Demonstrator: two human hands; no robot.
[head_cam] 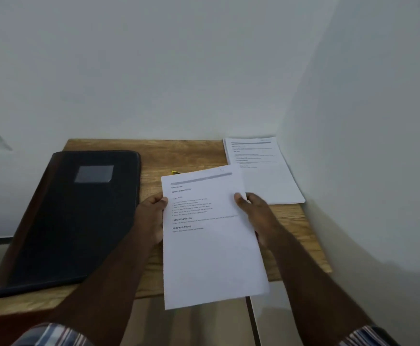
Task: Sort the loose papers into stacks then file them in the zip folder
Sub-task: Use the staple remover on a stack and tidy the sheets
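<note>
Held sheet [211, 245] overlaps the paper stack [266, 171]; zip folder [74, 221] lies left.

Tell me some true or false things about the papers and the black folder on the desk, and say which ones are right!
1. Both hands hold the printed paper. True: the left hand grips its left edge and the right hand its right edge.
2. The zip folder lies open. False: it is closed and lies flat on the wooden desk.
3. A stack of papers lies in the desk's far right corner by the wall. True.
4. The folder is to the right of the held paper. False: it is to the left.
5. The held paper is blank. False: it has printed lines of text.
</note>
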